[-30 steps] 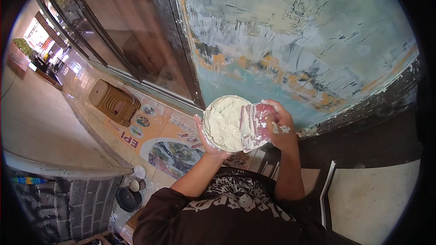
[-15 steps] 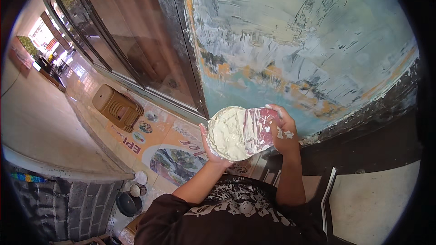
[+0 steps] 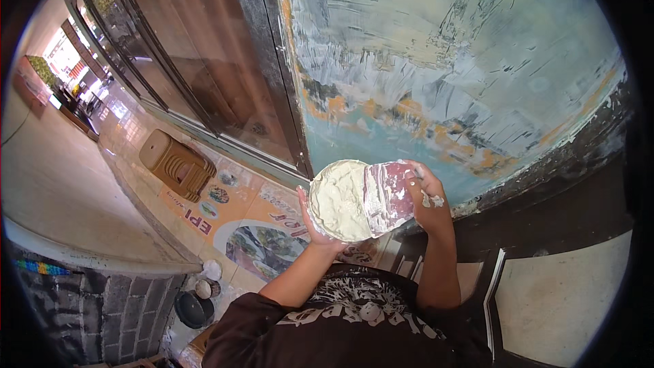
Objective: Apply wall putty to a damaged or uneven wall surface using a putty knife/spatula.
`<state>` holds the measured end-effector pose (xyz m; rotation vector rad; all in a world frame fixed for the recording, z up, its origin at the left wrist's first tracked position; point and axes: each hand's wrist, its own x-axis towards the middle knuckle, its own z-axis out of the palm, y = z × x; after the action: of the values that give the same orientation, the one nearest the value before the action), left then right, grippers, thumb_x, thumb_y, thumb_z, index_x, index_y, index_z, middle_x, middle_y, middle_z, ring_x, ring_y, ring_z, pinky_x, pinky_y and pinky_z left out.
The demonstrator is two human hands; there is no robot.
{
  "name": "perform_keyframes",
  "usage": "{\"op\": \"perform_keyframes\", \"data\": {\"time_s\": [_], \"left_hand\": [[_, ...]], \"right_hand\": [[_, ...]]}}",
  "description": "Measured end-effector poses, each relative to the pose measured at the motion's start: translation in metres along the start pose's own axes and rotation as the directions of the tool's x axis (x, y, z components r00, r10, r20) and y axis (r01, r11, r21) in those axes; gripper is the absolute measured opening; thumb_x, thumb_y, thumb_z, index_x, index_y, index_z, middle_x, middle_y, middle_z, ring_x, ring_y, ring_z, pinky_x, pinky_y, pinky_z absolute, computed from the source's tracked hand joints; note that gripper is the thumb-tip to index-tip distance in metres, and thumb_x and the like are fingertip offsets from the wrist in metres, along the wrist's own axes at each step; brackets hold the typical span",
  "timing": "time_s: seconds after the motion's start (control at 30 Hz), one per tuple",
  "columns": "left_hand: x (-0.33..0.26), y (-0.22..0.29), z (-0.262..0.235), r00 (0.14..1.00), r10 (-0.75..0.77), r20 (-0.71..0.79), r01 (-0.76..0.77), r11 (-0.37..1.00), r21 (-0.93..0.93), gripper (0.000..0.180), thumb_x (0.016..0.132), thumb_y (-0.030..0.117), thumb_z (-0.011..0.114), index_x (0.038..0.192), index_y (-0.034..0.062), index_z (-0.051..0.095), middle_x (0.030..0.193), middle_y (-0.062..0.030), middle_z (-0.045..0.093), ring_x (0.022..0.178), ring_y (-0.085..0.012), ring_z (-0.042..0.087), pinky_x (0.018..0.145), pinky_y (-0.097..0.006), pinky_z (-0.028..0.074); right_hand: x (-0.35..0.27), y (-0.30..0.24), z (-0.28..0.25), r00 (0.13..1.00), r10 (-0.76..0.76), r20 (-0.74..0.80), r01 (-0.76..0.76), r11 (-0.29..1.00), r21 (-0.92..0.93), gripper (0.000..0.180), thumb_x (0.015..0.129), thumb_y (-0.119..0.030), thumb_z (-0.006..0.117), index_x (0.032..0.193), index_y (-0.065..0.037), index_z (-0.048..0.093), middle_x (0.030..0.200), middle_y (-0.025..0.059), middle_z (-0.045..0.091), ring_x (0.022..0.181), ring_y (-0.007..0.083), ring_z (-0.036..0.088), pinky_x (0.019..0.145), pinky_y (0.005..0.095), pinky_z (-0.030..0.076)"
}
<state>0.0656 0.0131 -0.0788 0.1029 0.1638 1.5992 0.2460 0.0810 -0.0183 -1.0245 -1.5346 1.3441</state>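
Note:
My left hand (image 3: 316, 225) is wrapped round the left side of a round tub (image 3: 340, 238) full of thick, cream-coloured putty (image 3: 338, 197). In my right hand (image 3: 430, 197) is a flat reddish putty spreader (image 3: 395, 194), smeared with white streaks. Its straight edge lies across the right side of the tub, against the putty. Dried white putty sticks to the back of my right hand. Just beyond stands a wall (image 3: 436, 82) with patchy pale green, grey and orange coating.
Stacked brown plastic stools (image 3: 178, 163) stand on a printed banner (image 3: 262, 249) on the floor at left. A dark-framed glass door (image 3: 211, 54) adjoins the wall. Lower left are a black basin (image 3: 193, 308) and a grey block wall (image 3: 129, 317). A dark-edged pale panel (image 3: 562, 300) is at right.
The spreader and my right hand have shifted very slightly to the right. The putty surface in the tub looks smoother than before. My left hand keeps its hold on the tub.

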Motion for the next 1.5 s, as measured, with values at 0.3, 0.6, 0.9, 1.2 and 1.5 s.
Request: {"op": "perform_keyframes", "data": {"time_s": [0.3, 0.6, 0.9, 1.2, 1.5], "left_hand": [[-0.001, -0.002, -0.002, 1.000, -0.007, -0.005, 0.007, 1.000, 0.005, 0.096, 0.087, 0.080, 0.025, 0.150, 0.0077, 0.033, 0.153, -0.0173, 0.036, 0.138, -0.0386, 0.038, 0.113, -0.054, 0.030], [0.001, -0.003, -0.001, 1.000, -0.023, 0.003, 0.023, 1.000, 0.009, 0.096, 0.088, 0.079, 0.025, 0.150, 0.0073, 0.034, 0.152, -0.0177, 0.036, 0.137, -0.0388, 0.039, 0.113, -0.054, 0.030], [0.004, -0.009, -0.003, 0.999, -0.042, 0.005, 0.041, 0.999, 0.023, 0.096, 0.087, 0.080, 0.026, 0.149, 0.0063, 0.034, 0.151, -0.0180, 0.038, 0.136, -0.0384, 0.041, 0.113, -0.054, 0.031], [0.006, -0.007, 0.000, 0.999, -0.046, 0.012, 0.046, 0.999, -0.003, 0.091, 0.090, 0.076, 0.025, 0.148, 0.0066, 0.036, 0.151, -0.0171, 0.039, 0.136, -0.0374, 0.041, 0.113, -0.052, 0.032], [0.007, -0.011, -0.003, 0.989, -0.086, 0.119, 0.095, 0.993, -0.072, 0.089, 0.091, 0.074, 0.027, 0.145, 0.0045, 0.040, 0.145, -0.0181, 0.046, 0.130, -0.0365, 0.047, 0.111, -0.051, 0.036]], "right_hand": [[-0.006, 0.004, -0.013, 1.000, 0.024, 0.008, -0.024, 0.998, 0.051, 0.032, 0.098, -0.002, 0.045, 0.129, 0.003, 0.051, 0.086, 0.0040, 0.066, 0.069, 0.0007, 0.051, 0.059, 0.0206, 0.043], [-0.007, 0.003, -0.014, 1.000, 0.011, -0.007, -0.011, 1.000, 0.013, 0.032, 0.097, 0.000, 0.046, 0.129, 0.005, 0.050, 0.089, 0.0034, 0.066, 0.069, 0.0008, 0.051, 0.057, 0.0203, 0.042], [0.000, 0.016, -0.013, 0.999, -0.022, -0.028, 0.021, 1.000, -0.012, 0.034, 0.093, 0.002, 0.046, 0.126, 0.003, 0.056, 0.074, -0.0058, 0.055, 0.059, 0.0005, 0.041, 0.052, 0.0212, 0.034], [0.002, -0.004, -0.019, 0.998, 0.023, 0.052, -0.020, 0.999, -0.049, 0.031, 0.094, 0.001, 0.048, 0.124, 0.004, 0.054, 0.089, 0.0035, 0.066, 0.072, 0.0023, 0.053, 0.061, 0.0220, 0.044], [-0.002, -0.001, 0.001, 0.988, 0.040, 0.152, -0.040, 0.999, -0.007, 0.029, 0.094, 0.002, 0.050, 0.122, 0.006, 0.056, 0.088, 0.0017, 0.066, 0.073, 0.0029, 0.055, 0.061, 0.0207, 0.044]]}}
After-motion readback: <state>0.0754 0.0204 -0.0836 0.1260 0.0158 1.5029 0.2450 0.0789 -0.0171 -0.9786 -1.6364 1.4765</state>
